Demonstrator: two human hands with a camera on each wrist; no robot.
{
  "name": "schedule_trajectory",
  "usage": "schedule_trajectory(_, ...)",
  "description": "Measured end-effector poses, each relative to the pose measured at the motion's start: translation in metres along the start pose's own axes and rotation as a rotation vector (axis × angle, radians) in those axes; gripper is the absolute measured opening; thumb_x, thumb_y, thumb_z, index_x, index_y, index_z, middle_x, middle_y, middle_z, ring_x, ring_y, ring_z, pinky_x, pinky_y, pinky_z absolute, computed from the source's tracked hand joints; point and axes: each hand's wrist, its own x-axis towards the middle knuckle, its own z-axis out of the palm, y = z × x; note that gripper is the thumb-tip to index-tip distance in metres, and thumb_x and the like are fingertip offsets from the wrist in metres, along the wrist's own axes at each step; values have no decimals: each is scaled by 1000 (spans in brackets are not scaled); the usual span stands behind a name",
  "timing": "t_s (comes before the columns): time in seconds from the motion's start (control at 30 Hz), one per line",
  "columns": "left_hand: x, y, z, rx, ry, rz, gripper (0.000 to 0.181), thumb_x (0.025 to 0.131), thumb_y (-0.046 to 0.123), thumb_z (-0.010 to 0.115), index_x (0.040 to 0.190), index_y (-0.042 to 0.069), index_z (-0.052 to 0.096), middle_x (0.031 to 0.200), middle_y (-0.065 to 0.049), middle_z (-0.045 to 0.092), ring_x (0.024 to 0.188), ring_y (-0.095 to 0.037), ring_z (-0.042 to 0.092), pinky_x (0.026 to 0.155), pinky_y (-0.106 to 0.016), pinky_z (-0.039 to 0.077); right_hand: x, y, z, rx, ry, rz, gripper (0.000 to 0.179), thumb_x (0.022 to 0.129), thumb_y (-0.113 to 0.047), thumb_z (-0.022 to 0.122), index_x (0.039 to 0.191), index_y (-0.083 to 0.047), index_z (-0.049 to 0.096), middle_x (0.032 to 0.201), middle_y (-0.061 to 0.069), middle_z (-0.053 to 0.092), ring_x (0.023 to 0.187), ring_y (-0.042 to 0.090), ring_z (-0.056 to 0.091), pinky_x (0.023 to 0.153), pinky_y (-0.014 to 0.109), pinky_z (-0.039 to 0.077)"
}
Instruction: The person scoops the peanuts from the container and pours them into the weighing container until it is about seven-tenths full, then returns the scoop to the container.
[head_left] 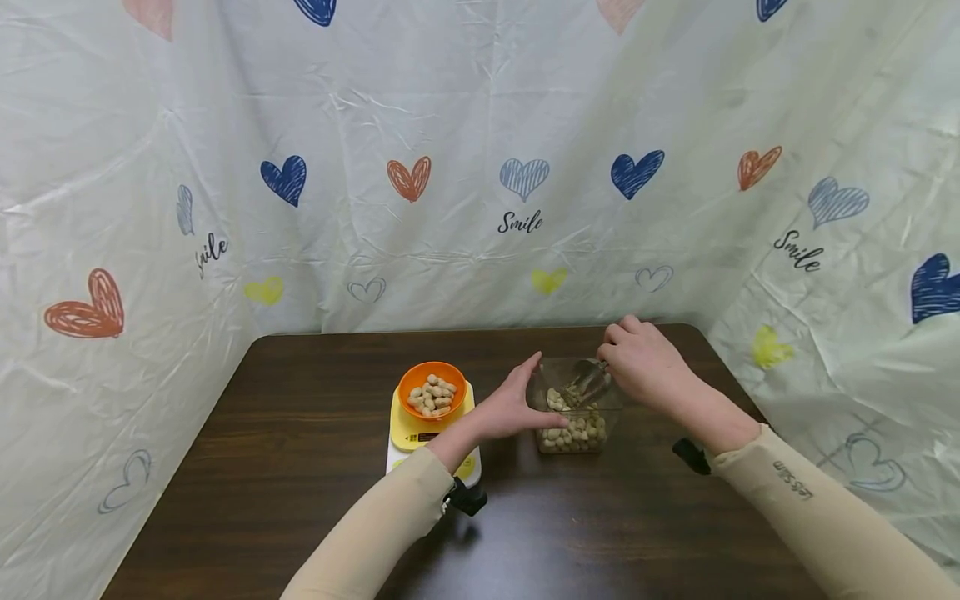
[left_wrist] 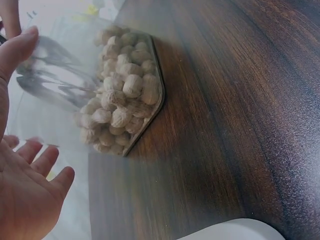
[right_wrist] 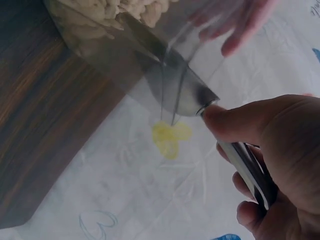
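Observation:
A clear square-sided container (head_left: 543, 371) holds many unshelled peanuts (head_left: 576, 434) and stands on the right part of the table. My right hand (head_left: 647, 364) grips the handle of a metal scoop (right_wrist: 187, 95), whose blade dips into the container and points down at the peanuts. My left hand (head_left: 507, 408) is at the container's left side, thumb and fingers spread apart around it; whether every finger touches the wall I cannot tell. In the left wrist view the scoop (left_wrist: 55, 70) shows through the clear wall, its tip against the peanuts.
Left of the container, a kitchen scale (head_left: 405, 435) with a yellow top carries an orange bowl (head_left: 408, 387) of peanuts. My left forearm passes over the scale's near right corner. A white sheet (head_left: 450, 100) printed with hearts hangs behind the dark wooden table (head_left: 300, 467).

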Motion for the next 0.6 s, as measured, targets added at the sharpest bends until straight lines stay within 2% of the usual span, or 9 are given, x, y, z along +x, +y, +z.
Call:
schedule_trajectory(0.2,1,0,1,13,-3,14,107,86,48,81,165,26,12,162,-2,29,146,-17,33,112,-42,39,2,-10,14,-61,-44,-16,11,84,1,81,83,-7,74,85,8,56,79,29,44,67,41,41)
schedule_trajectory(0.37,2,0,-3,37,-7,29,107,85,50,81,164,23,15,161,-5,31,145,-17,34,111,-40,40,5,-12,15,-29,-86,14,9,86,1,80,86,-6,75,87,9,58,79,29,44,67,42,41)
schedule_trajectory(0.6,4,0,-3,48,2,25,108,84,51,82,164,21,15,161,-8,31,144,-18,35,111,-41,40,4,-3,15,47,-133,46,7,89,0,76,88,-7,77,83,8,57,76,27,41,67,41,41)
